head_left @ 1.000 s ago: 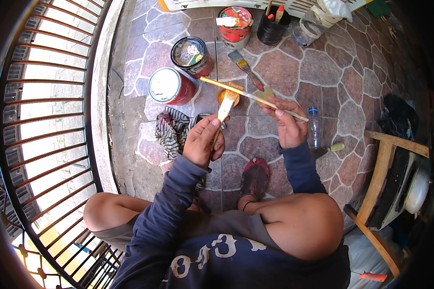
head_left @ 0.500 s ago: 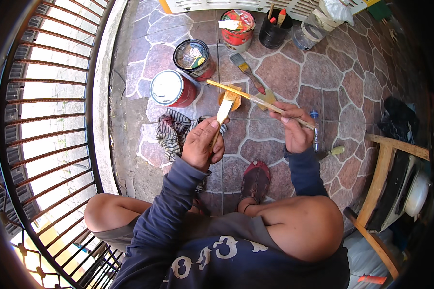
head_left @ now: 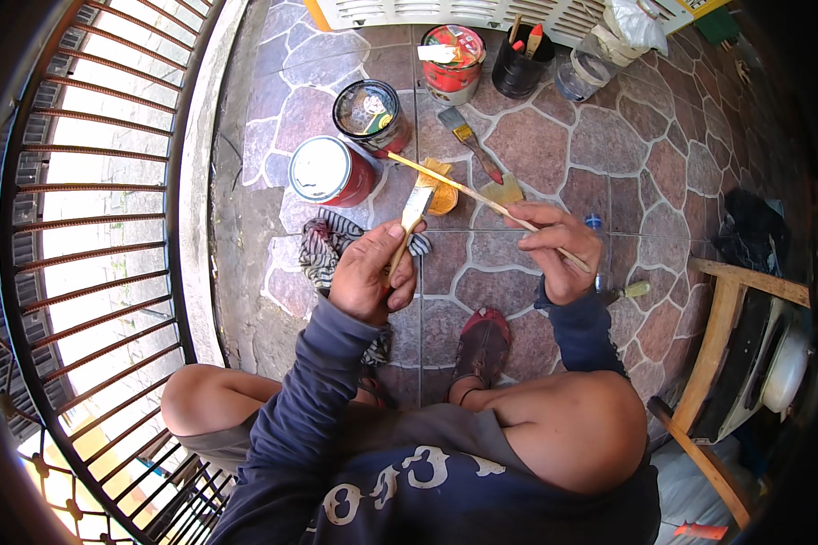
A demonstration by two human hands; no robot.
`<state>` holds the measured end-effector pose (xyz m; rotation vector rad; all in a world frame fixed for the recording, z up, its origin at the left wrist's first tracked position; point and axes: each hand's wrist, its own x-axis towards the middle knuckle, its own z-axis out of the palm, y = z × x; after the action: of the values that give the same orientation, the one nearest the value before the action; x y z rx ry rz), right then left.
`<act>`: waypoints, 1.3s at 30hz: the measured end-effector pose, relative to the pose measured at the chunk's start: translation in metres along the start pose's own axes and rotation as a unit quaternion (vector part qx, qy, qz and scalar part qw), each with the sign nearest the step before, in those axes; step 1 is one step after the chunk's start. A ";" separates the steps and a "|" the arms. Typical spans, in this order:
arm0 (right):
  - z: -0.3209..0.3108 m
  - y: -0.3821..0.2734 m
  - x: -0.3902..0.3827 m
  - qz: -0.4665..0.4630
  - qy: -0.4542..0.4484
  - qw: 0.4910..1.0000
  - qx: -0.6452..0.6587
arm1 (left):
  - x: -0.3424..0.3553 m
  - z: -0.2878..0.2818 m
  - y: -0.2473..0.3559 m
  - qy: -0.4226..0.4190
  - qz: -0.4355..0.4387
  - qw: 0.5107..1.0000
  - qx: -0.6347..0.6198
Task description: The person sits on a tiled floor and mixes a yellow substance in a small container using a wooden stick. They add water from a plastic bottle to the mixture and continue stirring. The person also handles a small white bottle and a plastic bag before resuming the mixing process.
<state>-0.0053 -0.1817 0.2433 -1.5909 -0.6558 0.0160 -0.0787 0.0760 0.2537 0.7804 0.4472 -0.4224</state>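
Observation:
My left hand [head_left: 373, 271] is closed around the handle of a flat paintbrush [head_left: 417, 205], its pale bristles pointing away from me. In my right hand [head_left: 562, 252], the fingers pinch a long thin stick [head_left: 482, 199], yellow toward its far end and bare wood near my hand. The stick slants up to the left, its far part passing above the brush bristles; whether they touch I cannot tell. Beyond the brush, partly hidden by it and the stick, a small tub of orange-yellow paint [head_left: 443, 200] sits on the tiles. A striped cloth [head_left: 322, 252] lies left of my left hand.
Paint cans stand ahead: one white-lidded [head_left: 322, 171], one dark-rimmed [head_left: 370, 113], one red [head_left: 452, 68]. Nearby are a black brush cup [head_left: 522, 68], a clear container [head_left: 583, 74] and a paintbrush [head_left: 468, 141] on the floor. Metal bars [head_left: 100, 186] run left; a wooden frame [head_left: 723, 313] stands right.
My right hand has tilted and its fingers have shifted along the stick, whose far end has moved slightly left. My left hand has moved slightly left with the paintbrush.

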 end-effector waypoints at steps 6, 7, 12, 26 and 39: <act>-0.007 -0.012 -0.008 0.027 0.083 0.992 0.086 | -0.003 -0.006 0.008 0.026 0.019 0.999 -0.002; -0.010 -0.015 -0.005 0.009 0.075 0.995 0.068 | -0.003 -0.006 0.008 0.027 0.021 0.999 0.004; -0.005 -0.024 0.013 -0.136 -0.098 0.979 -0.117 | -0.004 0.000 0.005 0.024 0.011 0.999 0.018; 0.002 -0.040 0.013 -0.152 -0.067 0.977 -0.136 | -0.005 -0.001 0.009 0.076 0.044 0.994 0.071; 0.016 -0.013 -0.009 0.181 0.190 0.939 0.222 | -0.003 -0.005 0.007 0.057 0.082 0.994 0.042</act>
<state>-0.0239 -0.1708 0.2498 -1.2075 -0.0406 0.1189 -0.0785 0.0842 0.2559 0.9179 0.4698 -0.2463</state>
